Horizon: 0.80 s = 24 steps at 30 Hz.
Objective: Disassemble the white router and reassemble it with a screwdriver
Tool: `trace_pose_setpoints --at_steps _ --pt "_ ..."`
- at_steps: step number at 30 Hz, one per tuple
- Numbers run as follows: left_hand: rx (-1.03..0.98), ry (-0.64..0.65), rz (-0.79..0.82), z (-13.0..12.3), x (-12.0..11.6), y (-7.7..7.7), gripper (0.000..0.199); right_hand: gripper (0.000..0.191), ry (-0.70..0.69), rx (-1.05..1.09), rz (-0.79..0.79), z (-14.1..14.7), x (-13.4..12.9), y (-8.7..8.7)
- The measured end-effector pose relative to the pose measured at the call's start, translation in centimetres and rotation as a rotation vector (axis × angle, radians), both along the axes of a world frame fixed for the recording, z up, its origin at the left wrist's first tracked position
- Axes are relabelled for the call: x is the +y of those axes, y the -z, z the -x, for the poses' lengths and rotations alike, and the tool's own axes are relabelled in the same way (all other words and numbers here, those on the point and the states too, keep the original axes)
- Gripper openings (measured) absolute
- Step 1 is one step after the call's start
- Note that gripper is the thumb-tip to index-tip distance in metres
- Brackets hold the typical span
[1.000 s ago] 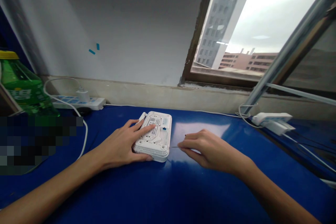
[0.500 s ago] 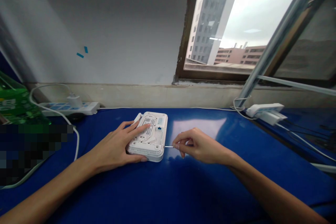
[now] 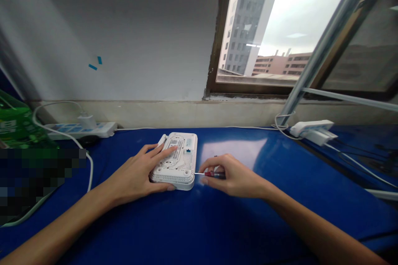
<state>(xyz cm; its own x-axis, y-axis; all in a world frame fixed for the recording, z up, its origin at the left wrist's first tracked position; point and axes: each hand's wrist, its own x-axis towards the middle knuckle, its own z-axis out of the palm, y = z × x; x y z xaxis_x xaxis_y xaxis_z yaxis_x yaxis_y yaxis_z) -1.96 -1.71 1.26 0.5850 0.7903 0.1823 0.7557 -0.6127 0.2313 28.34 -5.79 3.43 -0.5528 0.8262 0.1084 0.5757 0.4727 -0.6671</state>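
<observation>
Over on the far left we've got a green plastic bottle point(image 3: 15, 126), partly cut off by the frame, with a white power strip point(image 3: 77, 130) just right of it along the wall and a white charger point(image 3: 87, 121) plugged in. A white cable point(image 3: 89, 169) loops from there down onto the blue table point(image 3: 248, 223), and a pixelated patch covers the near-left corner, so we can't tell what's there.

Near the middle of the table sits a white router point(image 3: 175, 159), upside down with its vented underside and label showing. Our left hand point(image 3: 133, 169) is spread wide over it, fingers across the top and thumb along the near edge. Just right of that, our right hand point(image 3: 231, 176) is closed in a narrow pinch on a small screwdriver point(image 3: 214, 174) with a red-and-black handle, its thin metal shaft pointing left, tip at the router's right edge.

Further right, a white adapter point(image 3: 311, 131) sits at the far edge of the table, below a metal pole point(image 3: 329, 58) angled up across the window point(image 3: 289, 29).
</observation>
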Motion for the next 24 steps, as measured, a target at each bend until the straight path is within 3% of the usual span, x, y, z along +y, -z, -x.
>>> trace_pose_setpoints --at_steps 5,8,10,13,19,21,24 --pt "0.004 -0.003 0.001 -0.1 -0.1 -0.1 0.094 0.035 -0.182 -0.396 -0.596 -0.7 -0.2 0.3" --pt "0.013 -0.008 0.003 -0.2 -0.1 -0.1 0.094 0.034 -0.194 -0.436 -0.677 -0.4 -0.1 1.1" --pt "0.018 -0.016 0.007 -0.2 -0.1 -0.1 0.093 0.026 -0.131 -0.304 -0.583 0.1 -0.1 1.6" --pt "0.025 -0.018 0.014 -0.1 0.0 0.0 0.093 0.012 0.006 -0.029 -0.300 1.1 -0.1 2.2" --pt "0.009 -0.024 0.010 0.0 0.1 0.3 0.093 0.021 0.094 0.335 0.348 2.0 0.7 3.1" --pt "-0.001 -0.014 0.002 0.0 0.1 0.4 0.093 0.024 0.086 0.410 0.421 2.1 1.0 3.1" --pt "-0.017 -0.004 -0.008 -0.1 0.0 0.4 0.094 0.028 0.085 0.448 0.391 2.1 1.3 3.1"
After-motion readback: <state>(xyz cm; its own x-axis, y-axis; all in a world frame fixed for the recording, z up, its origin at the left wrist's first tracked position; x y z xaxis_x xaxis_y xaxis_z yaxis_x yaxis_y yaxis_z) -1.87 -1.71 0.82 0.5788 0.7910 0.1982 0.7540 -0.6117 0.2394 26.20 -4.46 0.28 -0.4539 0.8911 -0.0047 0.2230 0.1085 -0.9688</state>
